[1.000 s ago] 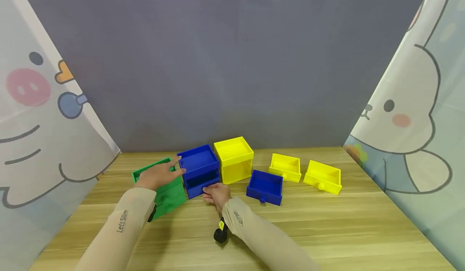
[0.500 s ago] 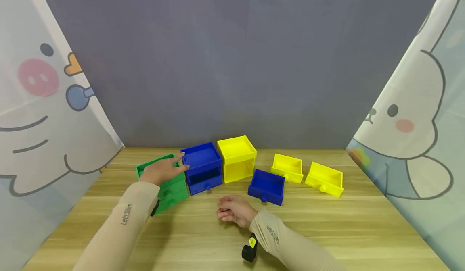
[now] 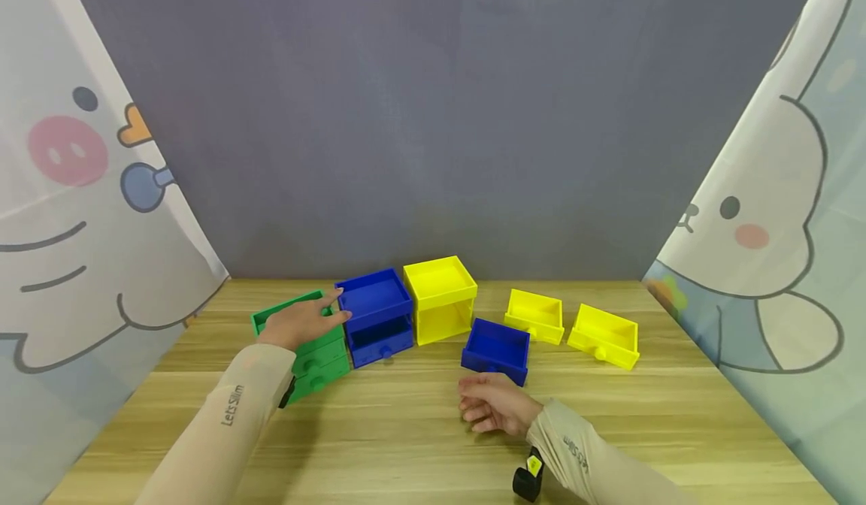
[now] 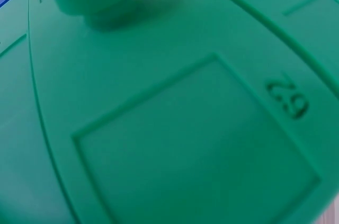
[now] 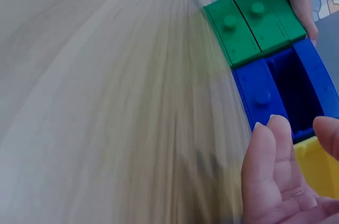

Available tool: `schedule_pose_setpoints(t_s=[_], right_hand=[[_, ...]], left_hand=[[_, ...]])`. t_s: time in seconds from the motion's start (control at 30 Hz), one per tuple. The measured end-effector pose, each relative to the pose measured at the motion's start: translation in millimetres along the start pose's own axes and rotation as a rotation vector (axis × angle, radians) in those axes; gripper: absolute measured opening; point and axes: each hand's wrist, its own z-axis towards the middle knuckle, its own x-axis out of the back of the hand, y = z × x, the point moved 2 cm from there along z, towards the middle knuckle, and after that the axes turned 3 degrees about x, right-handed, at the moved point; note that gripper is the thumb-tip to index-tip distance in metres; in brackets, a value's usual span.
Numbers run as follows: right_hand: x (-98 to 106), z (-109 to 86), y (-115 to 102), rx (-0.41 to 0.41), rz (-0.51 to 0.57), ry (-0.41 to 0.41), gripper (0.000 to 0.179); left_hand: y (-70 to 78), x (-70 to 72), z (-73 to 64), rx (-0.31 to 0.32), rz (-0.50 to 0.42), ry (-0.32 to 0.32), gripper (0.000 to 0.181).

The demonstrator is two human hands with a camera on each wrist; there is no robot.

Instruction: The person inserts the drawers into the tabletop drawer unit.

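My left hand [image 3: 298, 323] lies over the green cabinet [image 3: 318, 362], its thumb and index finger spread out to the left edge of the blue cabinet [image 3: 375, 298]. Two knobbed drawers fill the green cabinet; its knob and front loom close in the left wrist view. In the blue cabinet, a drawer [image 5: 259, 96] sits in the lower slot, while the upper slot is a dark gap. My right hand [image 3: 501, 403] holds nothing, fingers loosely bent, just in front of a loose blue drawer [image 3: 497, 343] on the table.
A yellow cabinet [image 3: 441, 283] without drawers stands right of the blue one. Two loose yellow drawers [image 3: 534, 313] lie farther right on the wooden table [image 3: 379, 445]. A grey backdrop [image 3: 433, 129] closes off the rear.
My right hand has let go of the blue cabinet's lower drawer, now pushed further in, and moved right to the loose blue drawer. My left hand has stayed in place.
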Motion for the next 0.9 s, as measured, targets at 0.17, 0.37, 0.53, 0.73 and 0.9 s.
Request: schedule_pose_setpoints(t_s=[0.17,0.37,0.53,0.73,0.9], right_hand=[[15,-9.8,-1,0.01,0.01,0.013,0.043],[30,-18.4,7,-0.002,0.072,0.046,0.025],[38,-20.8,12,0.02,0.158,0.073,0.027],[44,-21.7,16,0.031,0.258,0.081,0.016],[45,-19.7,20,0.043,0.302,0.083,0.021]], left_hand=[[1.1,0.5,0.1,-0.003,-0.012,-0.001,0.078],[-0.2,0.2,-0.5,-0.004,-0.02,-0.007,0.079],[-1.7,-1.7,-1.5,-0.009,-0.026,0.0,0.08],[-0.6,-2.0,-1.5,-0.022,-0.025,0.012,0.081],[-0.9,-2.8,-2.0,-0.024,-0.029,0.007,0.08]])
